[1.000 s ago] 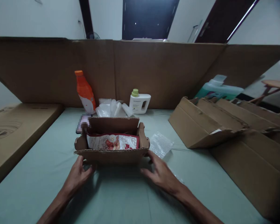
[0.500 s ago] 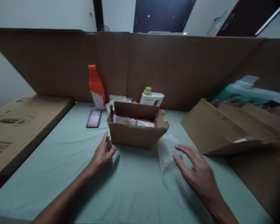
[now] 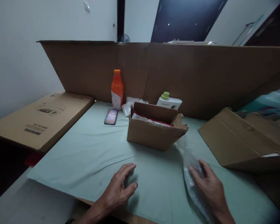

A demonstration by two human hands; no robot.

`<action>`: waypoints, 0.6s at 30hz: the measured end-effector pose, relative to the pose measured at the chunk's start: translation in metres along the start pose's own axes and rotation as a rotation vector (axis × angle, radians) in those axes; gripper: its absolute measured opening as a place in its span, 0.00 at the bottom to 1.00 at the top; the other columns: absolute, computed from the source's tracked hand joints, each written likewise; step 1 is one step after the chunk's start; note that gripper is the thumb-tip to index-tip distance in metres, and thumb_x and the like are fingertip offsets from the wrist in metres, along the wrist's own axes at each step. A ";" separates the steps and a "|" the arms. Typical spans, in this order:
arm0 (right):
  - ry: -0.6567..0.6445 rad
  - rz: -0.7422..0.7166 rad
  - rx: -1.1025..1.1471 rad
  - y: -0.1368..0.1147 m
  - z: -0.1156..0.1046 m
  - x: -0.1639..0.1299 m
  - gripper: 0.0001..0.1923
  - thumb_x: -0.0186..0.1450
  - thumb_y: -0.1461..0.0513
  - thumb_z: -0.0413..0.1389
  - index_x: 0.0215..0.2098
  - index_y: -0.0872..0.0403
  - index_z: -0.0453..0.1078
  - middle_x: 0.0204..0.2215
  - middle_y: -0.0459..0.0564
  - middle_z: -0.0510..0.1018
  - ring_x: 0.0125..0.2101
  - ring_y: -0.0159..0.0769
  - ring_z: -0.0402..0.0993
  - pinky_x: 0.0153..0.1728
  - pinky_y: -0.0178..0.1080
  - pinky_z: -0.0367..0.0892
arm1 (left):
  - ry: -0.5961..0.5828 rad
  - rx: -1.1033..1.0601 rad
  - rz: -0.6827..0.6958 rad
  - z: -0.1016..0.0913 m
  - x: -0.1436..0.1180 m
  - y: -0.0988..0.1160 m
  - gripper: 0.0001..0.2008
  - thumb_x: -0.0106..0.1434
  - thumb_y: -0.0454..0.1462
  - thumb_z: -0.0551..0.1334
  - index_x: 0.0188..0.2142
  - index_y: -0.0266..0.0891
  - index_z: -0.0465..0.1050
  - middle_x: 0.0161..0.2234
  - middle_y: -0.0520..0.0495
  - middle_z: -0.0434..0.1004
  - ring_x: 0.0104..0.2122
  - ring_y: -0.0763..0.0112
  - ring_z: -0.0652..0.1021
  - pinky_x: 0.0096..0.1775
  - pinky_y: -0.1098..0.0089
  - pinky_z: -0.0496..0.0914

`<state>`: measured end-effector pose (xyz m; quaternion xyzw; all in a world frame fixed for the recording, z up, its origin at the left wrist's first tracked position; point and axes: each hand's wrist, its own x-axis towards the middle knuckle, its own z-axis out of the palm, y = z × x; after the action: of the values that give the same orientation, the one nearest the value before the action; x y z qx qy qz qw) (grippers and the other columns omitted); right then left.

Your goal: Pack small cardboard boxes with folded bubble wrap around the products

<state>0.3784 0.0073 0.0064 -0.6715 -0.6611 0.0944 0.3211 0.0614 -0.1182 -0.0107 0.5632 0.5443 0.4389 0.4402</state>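
My right hand (image 3: pixel 210 186) grips the edge of a clear sheet of bubble wrap (image 3: pixel 189 165), lifting it partly off the cloth. Its fingers are bent around the plastic. Thumb and fingers apart, my left hand (image 3: pixel 119 188) hovers near the table's front edge and holds nothing. Beyond both hands stands a small open cardboard box (image 3: pixel 151 135), with a red and white packet (image 3: pixel 149 119) inside; the packet's lower part is hidden by the box wall. The far end of the bubble wrap lies beside the box's right corner.
Behind the box are a white bottle with a green cap (image 3: pixel 169 102), crumpled clear plastic (image 3: pixel 128 107) and an orange bottle (image 3: pixel 117 90). A phone (image 3: pixel 111 116) lies left. A flat carton (image 3: pixel 42 115) borders the left side, a larger open box (image 3: pixel 242 140) the right.
My right hand has closed on the bubble wrap and raised its edge. My left hand has drawn back from the box towards the front edge. The view has swung left.
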 end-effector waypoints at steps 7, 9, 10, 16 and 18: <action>0.125 -0.735 -0.236 -0.057 -0.013 -0.069 0.22 0.68 0.64 0.52 0.59 0.46 0.69 0.52 0.58 0.77 0.47 0.52 0.76 0.43 0.51 0.69 | 0.067 -0.526 -0.171 0.000 0.009 -0.008 0.48 0.56 0.55 0.69 0.68 0.39 0.54 0.61 0.28 0.68 0.57 0.46 0.74 0.52 0.51 0.72; -0.088 -0.924 -0.210 -0.074 0.001 -0.080 0.20 0.67 0.65 0.53 0.56 0.48 0.71 0.54 0.57 0.77 0.48 0.49 0.76 0.43 0.49 0.69 | 0.171 -0.614 -0.218 -0.006 0.014 -0.011 0.50 0.58 0.60 0.64 0.69 0.36 0.50 0.61 0.25 0.67 0.57 0.47 0.74 0.52 0.52 0.72; -0.175 -0.974 -0.169 -0.078 0.006 -0.084 0.18 0.67 0.65 0.53 0.54 0.49 0.72 0.54 0.56 0.77 0.48 0.48 0.76 0.44 0.48 0.69 | 0.220 -0.630 -0.230 -0.010 0.015 -0.011 0.49 0.59 0.60 0.62 0.69 0.35 0.49 0.61 0.25 0.67 0.57 0.48 0.74 0.53 0.52 0.71; -0.091 -0.735 -0.042 -0.047 -0.010 -0.075 0.14 0.70 0.64 0.52 0.52 0.51 0.72 0.49 0.55 0.80 0.46 0.43 0.77 0.45 0.45 0.68 | 0.334 -0.331 -0.225 -0.037 0.012 -0.008 0.49 0.58 0.55 0.65 0.69 0.34 0.47 0.64 0.26 0.63 0.59 0.46 0.72 0.56 0.48 0.69; -0.066 -0.647 -0.139 -0.030 -0.016 -0.066 0.14 0.71 0.59 0.52 0.52 0.52 0.72 0.50 0.57 0.79 0.47 0.46 0.76 0.44 0.47 0.68 | 0.299 -0.075 -0.160 -0.034 0.016 -0.002 0.44 0.57 0.52 0.66 0.67 0.35 0.54 0.63 0.28 0.64 0.60 0.46 0.70 0.58 0.46 0.66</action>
<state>0.3554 -0.0624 0.0157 -0.4438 -0.8549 -0.0361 0.2662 0.0277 -0.1015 -0.0045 0.4296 0.6301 0.5015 0.4086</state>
